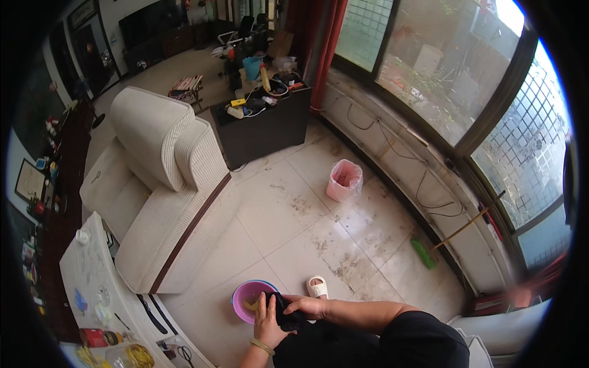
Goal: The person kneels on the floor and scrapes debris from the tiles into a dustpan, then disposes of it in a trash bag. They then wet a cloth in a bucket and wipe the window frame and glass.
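Both my hands are on a dark cloth-like item (281, 310) close to my body. My left hand (267, 319), with a bangle on its wrist, lies flat along the item's left side with the fingers extended. From the right, my right hand (301, 307) grips it with the thumb on top. Just beyond and left of my hands, a pink-purple basin (240, 301) stands on the floor, partly covered by my left fingers. Something yellowish (251, 305) lies inside it. What the item is exactly, I cannot tell against my black clothing.
A pink lined bin (345, 180) stands on the stained tiles. A green-headed broom (423, 254) leans at the right by the window wall. To the left are a cream sofa (170, 239) and a table (87, 271) with jars and scissors (185, 353). A slippered foot (317, 287) is ahead.
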The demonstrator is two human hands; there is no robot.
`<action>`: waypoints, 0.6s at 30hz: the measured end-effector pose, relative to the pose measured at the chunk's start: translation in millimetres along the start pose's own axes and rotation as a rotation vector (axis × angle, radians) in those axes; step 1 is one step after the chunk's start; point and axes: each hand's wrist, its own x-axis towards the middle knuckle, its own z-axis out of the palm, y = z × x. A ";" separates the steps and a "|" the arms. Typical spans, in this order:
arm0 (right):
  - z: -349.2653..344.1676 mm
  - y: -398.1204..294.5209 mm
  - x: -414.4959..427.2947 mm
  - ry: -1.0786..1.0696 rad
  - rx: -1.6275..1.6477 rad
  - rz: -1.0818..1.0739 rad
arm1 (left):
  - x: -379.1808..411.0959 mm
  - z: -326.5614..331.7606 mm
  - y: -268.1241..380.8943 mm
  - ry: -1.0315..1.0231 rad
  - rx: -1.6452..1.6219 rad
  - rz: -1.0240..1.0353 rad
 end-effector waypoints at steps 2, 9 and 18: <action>-5.5 0.2 -14.9 0.007 -0.017 -0.139 | 13.6 -7.5 27.1 0.038 0.084 0.102; -28.4 -28.5 -74.3 -0.048 -0.138 -0.239 | 51.8 -10.7 99.0 0.042 0.356 0.422; -107.0 -115.7 -158.1 -0.067 -0.068 -0.292 | 156.4 1.8 198.4 0.008 0.211 0.741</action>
